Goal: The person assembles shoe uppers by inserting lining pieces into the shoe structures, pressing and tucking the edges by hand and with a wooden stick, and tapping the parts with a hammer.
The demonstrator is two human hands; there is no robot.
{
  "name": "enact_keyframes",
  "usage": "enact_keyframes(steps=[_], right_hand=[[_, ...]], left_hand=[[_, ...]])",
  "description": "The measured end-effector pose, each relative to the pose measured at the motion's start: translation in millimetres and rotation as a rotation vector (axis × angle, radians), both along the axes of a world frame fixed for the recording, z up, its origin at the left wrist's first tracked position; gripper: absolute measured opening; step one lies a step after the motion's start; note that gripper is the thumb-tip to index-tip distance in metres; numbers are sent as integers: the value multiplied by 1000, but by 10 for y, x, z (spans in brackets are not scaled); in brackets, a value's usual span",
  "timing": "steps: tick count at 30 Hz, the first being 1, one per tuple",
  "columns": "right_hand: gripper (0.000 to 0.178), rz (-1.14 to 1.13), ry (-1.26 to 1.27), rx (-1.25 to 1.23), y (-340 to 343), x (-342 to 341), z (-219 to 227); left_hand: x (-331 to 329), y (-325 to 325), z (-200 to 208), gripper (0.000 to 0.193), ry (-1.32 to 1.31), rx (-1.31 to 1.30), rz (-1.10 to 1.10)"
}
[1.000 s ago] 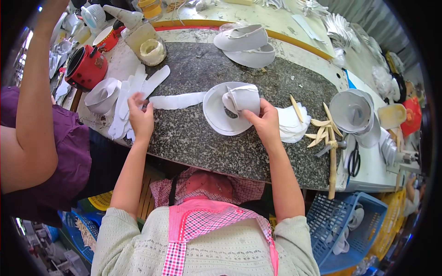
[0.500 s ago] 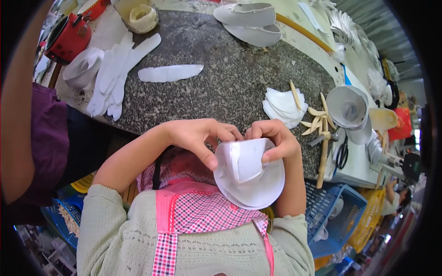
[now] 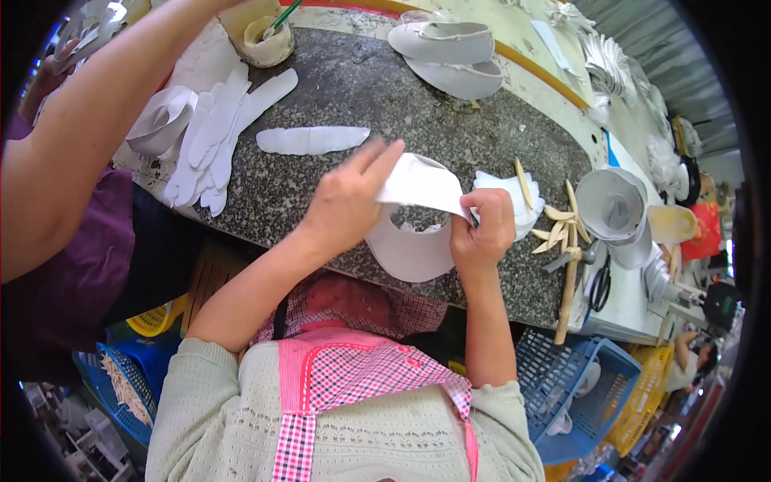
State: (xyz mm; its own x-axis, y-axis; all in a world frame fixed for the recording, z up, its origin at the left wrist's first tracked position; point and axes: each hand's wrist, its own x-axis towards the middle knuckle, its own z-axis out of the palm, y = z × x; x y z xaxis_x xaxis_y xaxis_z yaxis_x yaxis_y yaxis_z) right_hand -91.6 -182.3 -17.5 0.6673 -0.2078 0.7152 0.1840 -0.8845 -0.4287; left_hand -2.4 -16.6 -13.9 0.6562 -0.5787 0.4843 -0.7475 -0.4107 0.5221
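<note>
A white shoe upper (image 3: 414, 253), curved round an opening, is held up over the near edge of the dark stone slab. My right hand (image 3: 484, 229) pinches its right edge between thumb and fingers. Against its upper left side rests my left hand (image 3: 345, 197), fingers stretched out and slightly blurred; its thumb is hidden. Beyond my hands lies a white elongated strip (image 3: 313, 140). Right of my right hand sits a stack of white scalloped pieces (image 3: 510, 197) with a pale wooden sliver on it.
A co-worker's bare arm (image 3: 96, 153) reaches in from the left. Nearby are a crusted pot (image 3: 269, 42) with a green stick, white insole shapes (image 3: 213, 140), paired white uppers (image 3: 446, 56), a hammer (image 3: 569, 281), black scissors (image 3: 599, 287) and a blue basket (image 3: 578, 386).
Both hands have moved the upper away from my body, over the slab, and turned it. My left hand's fingers have straightened. The co-worker's arm has swung toward the pot, where a green stick now shows.
</note>
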Motion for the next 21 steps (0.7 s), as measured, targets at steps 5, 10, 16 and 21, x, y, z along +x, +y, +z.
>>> enact_keyframes(steps=[5,10,16,21], right_hand=[[35,-72,-337,-216,328,-345,65],[44,325,-20,1068,723,-370,-6],[26,356,-24,1060,343,-199,326],[25,626,4,1217,202,-172,321]], left_hand=[[34,-101,239,63,-62,-189,-15],[-108,-104,300,68,-381,-156,-176],[-19,290,805,60,139,-268,-304],[199,87,681,44,1023,-270,-491]])
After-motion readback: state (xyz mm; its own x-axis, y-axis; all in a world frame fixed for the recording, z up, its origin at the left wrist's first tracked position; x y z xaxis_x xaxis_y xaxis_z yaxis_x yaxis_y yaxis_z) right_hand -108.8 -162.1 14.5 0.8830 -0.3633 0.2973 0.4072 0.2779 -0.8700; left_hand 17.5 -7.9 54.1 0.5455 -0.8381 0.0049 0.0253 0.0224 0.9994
